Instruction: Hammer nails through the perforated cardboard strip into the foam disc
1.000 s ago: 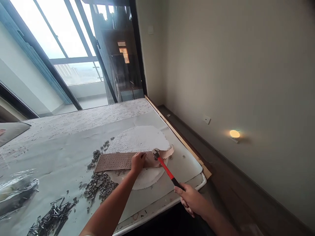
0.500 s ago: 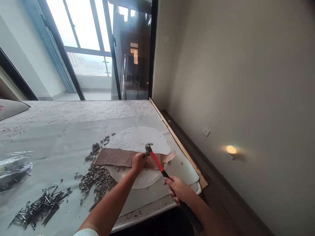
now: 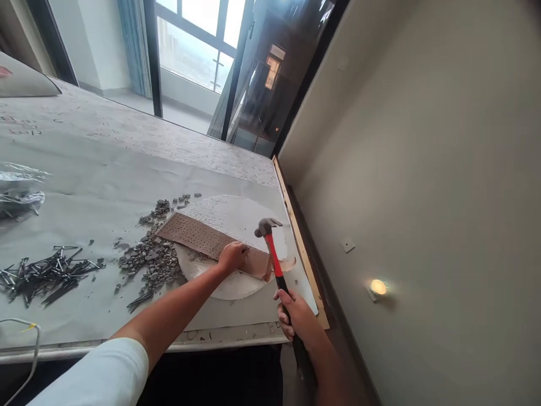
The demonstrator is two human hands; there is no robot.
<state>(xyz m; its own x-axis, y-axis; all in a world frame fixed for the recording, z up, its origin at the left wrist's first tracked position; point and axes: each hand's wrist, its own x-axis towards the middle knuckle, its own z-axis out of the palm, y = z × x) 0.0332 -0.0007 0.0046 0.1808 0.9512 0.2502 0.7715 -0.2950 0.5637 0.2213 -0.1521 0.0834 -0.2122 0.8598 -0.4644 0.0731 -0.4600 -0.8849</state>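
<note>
My right hand [image 3: 293,316] is wrapped round the black grip of a claw hammer [image 3: 273,254] with a red shaft, its steel head up. The head hangs above and to the right of my left hand [image 3: 232,256], apart from it. My left fingers are pinched on a small dark nail, mostly hidden, over the right part of a brown board [image 3: 194,234] dotted with rows of holes. This board lies across a white round slab [image 3: 249,211]. Grey rubble [image 3: 156,259] is heaped by the board's left end, with a few nails [image 3: 139,300] below it.
A pile of nails [image 3: 51,273] lies on the grey sheet [image 3: 105,186] at the left. Behind it is a clear plastic bag [image 3: 19,194]. A wooden edge strip [image 3: 300,242] runs along the right, beside the wall [image 3: 401,169]. A cable [image 3: 36,349] hangs at the front left.
The hammer head has risen away from my left fingers. My left hand stays pinched over the board. The whole view has tilted and shifted.
</note>
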